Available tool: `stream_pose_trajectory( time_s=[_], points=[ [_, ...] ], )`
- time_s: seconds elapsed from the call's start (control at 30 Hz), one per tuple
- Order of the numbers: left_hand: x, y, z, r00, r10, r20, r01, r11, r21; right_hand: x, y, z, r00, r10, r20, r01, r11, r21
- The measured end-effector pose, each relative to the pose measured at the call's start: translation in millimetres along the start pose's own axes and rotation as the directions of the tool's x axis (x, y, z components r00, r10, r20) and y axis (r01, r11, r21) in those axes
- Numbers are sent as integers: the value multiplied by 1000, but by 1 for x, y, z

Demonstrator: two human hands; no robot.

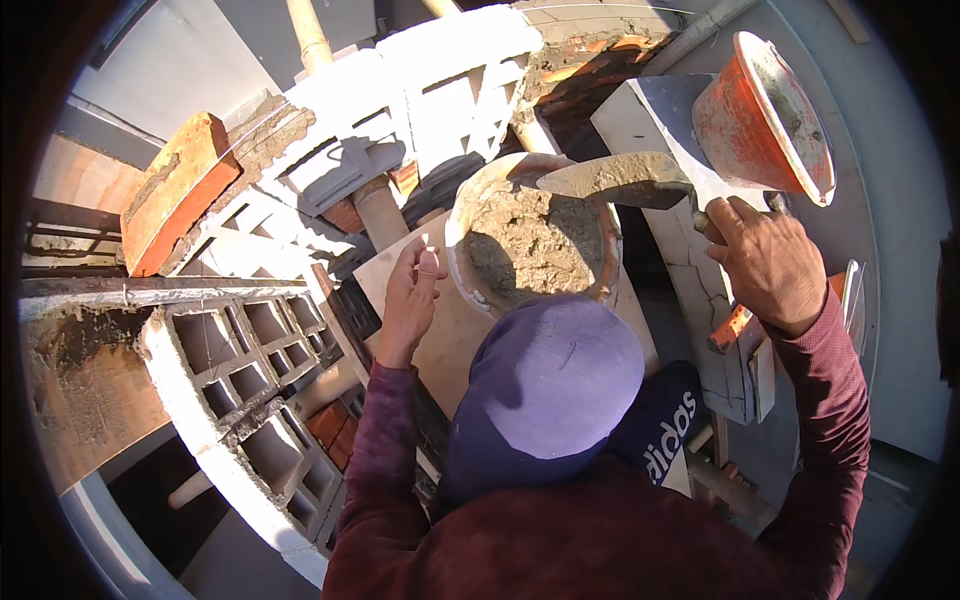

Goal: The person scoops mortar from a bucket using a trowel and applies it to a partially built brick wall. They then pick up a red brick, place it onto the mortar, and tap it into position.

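My right hand (pixel 770 255) is closed around the grip of a trowel (pixel 625 178), and the grip itself is hidden under the fingers. Grey mortar coats the trowel's blade, which reaches over the right far side of a bucket. That bucket (pixel 458 235) has a mortar-smeared rim and holds wet mortar (pixel 525 245). Left of the bucket my left hand (pixel 410 300) is raised, fingers loosely bent and apart, with nothing visible in it. A purple rounded cloth shape (pixel 550 375) covers the bucket's near edge.
An orange bucket (pixel 735 125) stands on a pale ledge (pixel 665 250) at right. An orange-and-black handle (pixel 730 330) shows below my right hand. White hollow blocks (pixel 215 360) curve along the left and far side. An orange brick (pixel 185 190) rests on the wall beside fresh mortar (pixel 275 135).
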State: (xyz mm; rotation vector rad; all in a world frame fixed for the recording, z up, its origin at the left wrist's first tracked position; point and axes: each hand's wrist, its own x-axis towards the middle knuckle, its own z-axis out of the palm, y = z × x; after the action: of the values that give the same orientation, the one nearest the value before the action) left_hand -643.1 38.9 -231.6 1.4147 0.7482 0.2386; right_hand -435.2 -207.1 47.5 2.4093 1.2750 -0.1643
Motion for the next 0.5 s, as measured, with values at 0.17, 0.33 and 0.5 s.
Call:
stream_pose_trajectory(
  time_s=[0.17, 0.33, 0.5],
  points=[
    [28, -18, 15, 978, 143, 153, -135, 989, -58, 32, -26, 54, 999, -41, -35, 33, 978, -205],
    [37, -8, 9, 975, -31, 221, 81, 973, -218, 21, -41, 85, 998, -37, 55, 40, 998, -58],
    [38, 2, 4, 968, -44, 246, 98, 973, -211, -16, -28, 83, 999, -50, 2, 50, 998, -35]
  ],
)
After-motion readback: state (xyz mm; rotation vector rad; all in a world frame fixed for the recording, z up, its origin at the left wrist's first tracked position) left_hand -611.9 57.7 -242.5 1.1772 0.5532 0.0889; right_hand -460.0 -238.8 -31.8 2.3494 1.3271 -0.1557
